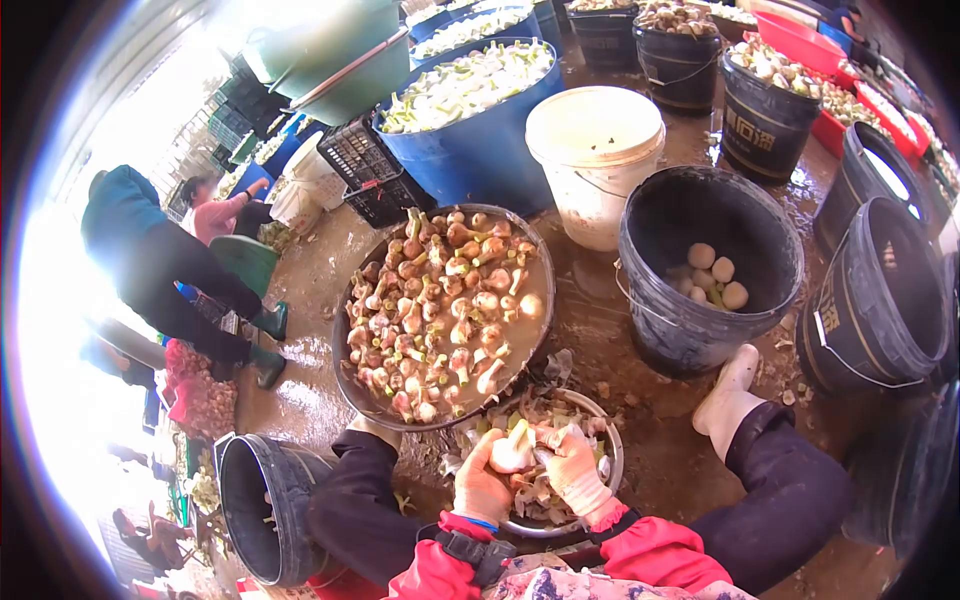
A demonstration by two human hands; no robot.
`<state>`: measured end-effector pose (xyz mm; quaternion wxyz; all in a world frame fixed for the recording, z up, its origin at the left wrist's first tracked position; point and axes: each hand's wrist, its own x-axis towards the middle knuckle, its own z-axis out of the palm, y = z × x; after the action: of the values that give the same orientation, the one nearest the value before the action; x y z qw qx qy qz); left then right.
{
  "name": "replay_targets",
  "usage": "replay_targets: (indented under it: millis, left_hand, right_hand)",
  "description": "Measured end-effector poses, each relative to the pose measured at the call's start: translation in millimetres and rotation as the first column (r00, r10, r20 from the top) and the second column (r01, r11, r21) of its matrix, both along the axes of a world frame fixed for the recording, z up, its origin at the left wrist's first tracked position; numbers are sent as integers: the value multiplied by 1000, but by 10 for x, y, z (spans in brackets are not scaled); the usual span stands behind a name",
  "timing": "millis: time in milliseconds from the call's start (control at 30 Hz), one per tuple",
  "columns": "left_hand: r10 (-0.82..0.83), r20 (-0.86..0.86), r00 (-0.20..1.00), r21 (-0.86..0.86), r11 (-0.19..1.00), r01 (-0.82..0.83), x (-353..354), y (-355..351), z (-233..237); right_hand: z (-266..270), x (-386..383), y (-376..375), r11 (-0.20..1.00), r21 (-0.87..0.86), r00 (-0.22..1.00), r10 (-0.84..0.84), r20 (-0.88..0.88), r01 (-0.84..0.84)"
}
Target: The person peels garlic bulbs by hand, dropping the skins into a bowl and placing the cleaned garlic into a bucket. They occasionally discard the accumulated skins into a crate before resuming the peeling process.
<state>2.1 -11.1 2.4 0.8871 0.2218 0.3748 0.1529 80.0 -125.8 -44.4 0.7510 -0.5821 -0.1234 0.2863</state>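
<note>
Peeling step, I judge: your left hand (pixel 483 490) and right hand (pixel 572 470) are both pinching one bulb (pixel 512 452) above the bowl (pixel 612 440) at 6 o'clock. The next move probably calls for turning it, keeping the grip firm.

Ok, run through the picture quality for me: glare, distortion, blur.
Head view: heavy fisheye bending with black corners; sunlight blows out the left edge and washes out the people there; the wet floor glints; the left hand, right hand and the bulb they hold look fairly sharp.
</note>
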Motion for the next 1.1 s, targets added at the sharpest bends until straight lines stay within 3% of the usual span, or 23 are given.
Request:
replay_targets:
  millis: [100, 167, 200, 267, 300, 333, 367, 433, 500, 567, 633, 667, 700, 733, 767, 800, 833, 867, 900, 933, 967, 1033, 1100]
  left_hand:
    - [-30, -119, 992, -23, 999, 28, 22, -13, 38]
    - [-242, -120, 963, 378, 886, 270, -60, -19, -47]
    - [-244, -124, 962, 376, 885, 273, -82, -15, -85]
    - [-281, -352, 893, 735, 508, 449, -136, 13, -178]
    - [-250, -461, 852, 819, 250, 517, -158, 45, -243]
    - [-221, -420, 880, 887, 105, 450, -166, 148, -414]
    - [-223, -422, 879, 885, 108, 453, -112, 154, -284]
    - [-559, -238, 794, 433, 671, 602, 23, 169, 14]
    - [-450, -351, 821, 327, 763, 557, 132, 122, -45]
    - [-74, -473, 878, 451, 836, 314, 252, 182, -271]
    - [36, -546, 837, 643, 659, 391, 238, 210, -215]
    - [25, -479, 877, 698, 617, 364, 190, 111, -167]
    - [10, -411, 911, 749, 573, 332, 139, -2, -117]
    - [33, -420, 907, 899, 153, 411, 85, -23, -182]
    - [62, -419, 906, 859, -298, 417, 28, -44, -237]
    - [162, -434, 886, 845, -268, 463, 9, -141, -246]
    - [166, -434, 885, 844, -268, 464, 13, -114, -256]
    - [61, -433, 899, 875, 268, 403, 70, -52, -278]
    - [-31, -379, 925, 622, 731, 280, 164, -14, -201]
    - [-143, -235, 961, 224, 954, 197, 214, 63, -72]
    - [-58, -211, 976, 170, 981, 95, 215, 100, -107]
    - [-57, -176, 983, 220, 971, 95, 224, 120, -165]
    - [-37, -207, 978, 191, 979, 77, 197, 20, -45]
  right_hand:
    - [-142, 24, 13, 998, -17, 989, 64, -137, -67]
    - [-91, 32, 19, 997, -47, 997, 60, -39, -61]
    - [-44, 49, 27, 998, -25, 964, 42, -264, -50]
    - [-75, 33, 22, 998, 39, 829, -12, -558, 41]
    - [-10, 53, 8, 998, 39, 827, -12, -562, 41]
    - [73, 82, -24, 997, 72, 839, 5, -544, 41]
    - [119, 106, -50, 994, 103, 851, 19, -525, 41]
    - [-69, 85, -20, 986, 163, 838, 58, -543, 38]
    - [-137, 24, 8, 948, 272, 798, 33, -602, 166]
    - [-94, -15, 35, 959, 234, 814, 4, -581, 162]
    - [-11, 21, 50, 973, 91, 827, -130, -547, 213]
    - [-7, 38, 41, 978, 37, 906, -174, -386, 204]
    - [-1, 34, 35, 977, 36, 903, -178, -391, 209]
    - [10, 21, 39, 989, 8, 950, -138, -281, 146]
    - [33, -2, 45, 996, -27, 982, -84, -169, 81]
    - [120, -15, 22, 995, -56, 984, 68, -166, -79]
    - [58, -65, 47, 995, -54, 984, 73, -165, -83]
    - [-64, -129, 88, 984, -77, 954, 134, -270, -160]
    - [-85, -160, 99, 967, -95, 909, 185, -374, -236]
    - [-101, -170, 90, 991, 1, 970, 130, -206, -132]
    - [11, -93, 54, 992, 3, 971, 126, -204, -128]
    - [263, 95, -78, 999, -13, 874, 28, -486, -40]
    - [-31, 49, -17, 995, 90, 848, 13, -530, 41]
